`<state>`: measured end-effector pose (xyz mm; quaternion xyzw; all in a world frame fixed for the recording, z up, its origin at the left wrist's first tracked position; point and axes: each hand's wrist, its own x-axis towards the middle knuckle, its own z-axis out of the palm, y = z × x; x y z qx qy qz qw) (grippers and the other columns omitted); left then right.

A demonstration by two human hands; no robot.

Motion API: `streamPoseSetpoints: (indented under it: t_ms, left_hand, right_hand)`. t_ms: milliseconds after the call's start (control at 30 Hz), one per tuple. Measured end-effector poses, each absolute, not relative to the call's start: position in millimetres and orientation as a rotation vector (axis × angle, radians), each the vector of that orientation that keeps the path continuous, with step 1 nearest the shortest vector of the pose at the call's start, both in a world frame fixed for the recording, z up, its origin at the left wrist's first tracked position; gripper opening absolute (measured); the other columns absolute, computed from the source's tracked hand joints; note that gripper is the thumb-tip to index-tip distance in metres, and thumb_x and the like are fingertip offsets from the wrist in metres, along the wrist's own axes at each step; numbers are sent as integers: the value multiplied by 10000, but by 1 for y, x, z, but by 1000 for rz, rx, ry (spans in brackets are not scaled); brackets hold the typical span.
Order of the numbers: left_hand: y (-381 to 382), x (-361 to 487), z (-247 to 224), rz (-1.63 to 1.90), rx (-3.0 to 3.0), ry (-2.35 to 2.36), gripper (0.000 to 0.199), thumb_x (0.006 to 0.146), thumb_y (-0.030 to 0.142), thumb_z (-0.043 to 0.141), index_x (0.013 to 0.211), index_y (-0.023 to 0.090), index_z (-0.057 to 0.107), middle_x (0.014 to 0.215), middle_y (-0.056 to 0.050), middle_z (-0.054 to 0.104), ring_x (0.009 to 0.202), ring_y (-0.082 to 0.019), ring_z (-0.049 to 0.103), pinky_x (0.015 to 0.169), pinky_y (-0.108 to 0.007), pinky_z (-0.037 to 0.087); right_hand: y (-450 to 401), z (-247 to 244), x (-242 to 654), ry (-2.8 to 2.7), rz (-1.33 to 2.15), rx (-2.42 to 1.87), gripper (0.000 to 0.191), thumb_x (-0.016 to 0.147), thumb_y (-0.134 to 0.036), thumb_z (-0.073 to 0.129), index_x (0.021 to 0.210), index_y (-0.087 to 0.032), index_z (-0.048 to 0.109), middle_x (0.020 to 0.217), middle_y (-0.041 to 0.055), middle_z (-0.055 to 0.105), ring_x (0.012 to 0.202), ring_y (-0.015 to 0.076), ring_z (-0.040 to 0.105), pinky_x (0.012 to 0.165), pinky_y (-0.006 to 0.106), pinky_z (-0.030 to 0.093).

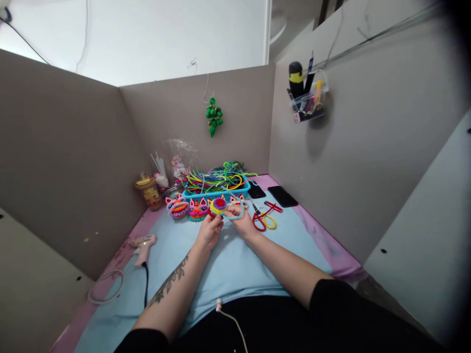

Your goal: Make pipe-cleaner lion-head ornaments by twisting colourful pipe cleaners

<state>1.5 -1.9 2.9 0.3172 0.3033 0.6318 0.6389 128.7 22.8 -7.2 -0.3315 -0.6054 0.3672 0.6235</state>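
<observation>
My left hand [211,230] is closed on a round, multicoloured fuzzy piece [218,206] with a red centre and purple and yellow rings. Just to its right, my right hand [240,218] pinches a light blue fuzzy stem [241,208] that curves up and around beside the round piece. Behind the hands is a blue basket [206,194] heaped with colourful fuzzy stems [213,181]. Several finished-looking animal-face pieces line its front, among them a pink and orange one [178,208] and a pink and teal one [198,210].
Scissors with red and yellow handles [271,222] and red-handled pliers [274,206] lie right of my hands, near a black phone [282,196]. A pink glue gun [146,250] rests at left, its black cord trailing forward. A cup [149,192] stands at back left.
</observation>
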Motion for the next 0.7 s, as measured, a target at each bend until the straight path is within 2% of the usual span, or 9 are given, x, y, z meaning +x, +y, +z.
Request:
streamPoseSetpoints:
  t_ms: [233, 433, 500, 633, 700]
  left_hand:
    - [-3, 1, 3, 1411, 726, 669, 368, 502, 233, 844, 795, 173, 629, 793, -12, 658, 707, -95, 580, 623, -194, 416]
    - [-2, 1, 1, 1386, 703, 679, 346, 542, 233, 827, 823, 171, 635, 814, -26, 667, 747, -121, 600, 673, -225, 433]
    - [-1, 1, 0, 1389, 694, 688, 337, 546, 222, 824, 818, 168, 631, 791, -23, 664, 730, -119, 598, 679, -230, 436]
    - [-1, 1, -1, 1392, 690, 692, 343, 543, 225, 826, 818, 167, 631, 770, -16, 660, 703, -113, 591, 676, -232, 442]
    - [0, 1, -2, 1396, 694, 689, 352, 538, 227, 829, 825, 166, 635, 778, -14, 662, 704, -110, 591, 669, -229, 444]
  right_hand:
    - [21, -1, 131, -1425, 772, -753, 194, 738, -358, 626, 638, -193, 639, 795, 43, 573, 851, 191, 548, 824, 338, 423]
    - [21, -4, 130, -1422, 772, -801, 219, 763, -369, 590, 644, -196, 650, 915, 57, 578, 975, 205, 526, 912, 366, 384]
    - [19, -4, 129, -1383, 723, -838, 185, 749, -356, 604, 670, -194, 648, 942, 65, 580, 982, 211, 522, 896, 368, 395]
    - [16, -5, 127, -1322, 650, -887, 118, 730, -316, 614, 743, -202, 640, 940, 67, 578, 928, 209, 530, 742, 320, 459]
    - [14, -4, 127, -1345, 630, -878, 99, 738, -294, 602, 728, -204, 641, 942, 65, 574, 920, 205, 534, 728, 312, 466]
